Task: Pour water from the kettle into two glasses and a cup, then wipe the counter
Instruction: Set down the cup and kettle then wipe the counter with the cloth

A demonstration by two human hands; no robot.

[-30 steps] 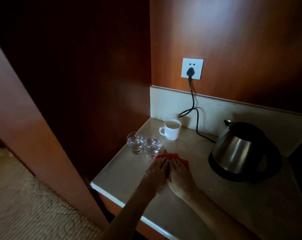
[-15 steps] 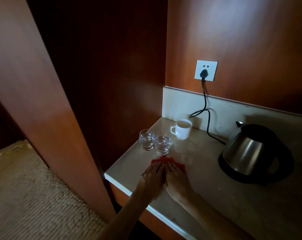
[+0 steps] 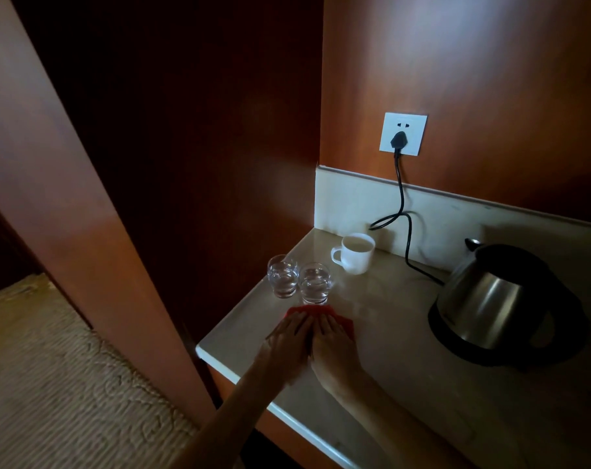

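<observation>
A: Start nearest. What are the hands doing?

B: The left hand [image 3: 289, 343] and right hand [image 3: 333, 345] lie side by side, palms down, fingers straight and flat, pressing on a red cloth [image 3: 321, 313]. Thumbs and palms are hidden, so whether any fold is pinched underneath I cannot tell. Both forearms run off the bottom edge.

A: How much of the cloth shows?

B: Only a strip beyond the fingertips and a bit to the right of the right hand; the rest is under the hands. It sits on the pale counter [image 3: 405, 384], near the front left corner.

A: And past the cloth?

B: Two glasses stand just beyond it, touching or nearly so. The near glass [image 3: 315, 283] is right at the cloth's far edge; the left glass [image 3: 282, 275] stands by the counter's left edge. Both hold clear water, though the level is hard to read in the dim light.

A: Further back?

B: A white cup [image 3: 355, 253] with its handle to the left, filled. The steel kettle [image 3: 497, 299] sits to the right on a dark base; its handle side melts into shadow. A black cord [image 3: 402, 204] loops up to a wall socket [image 3: 403, 133].
</observation>
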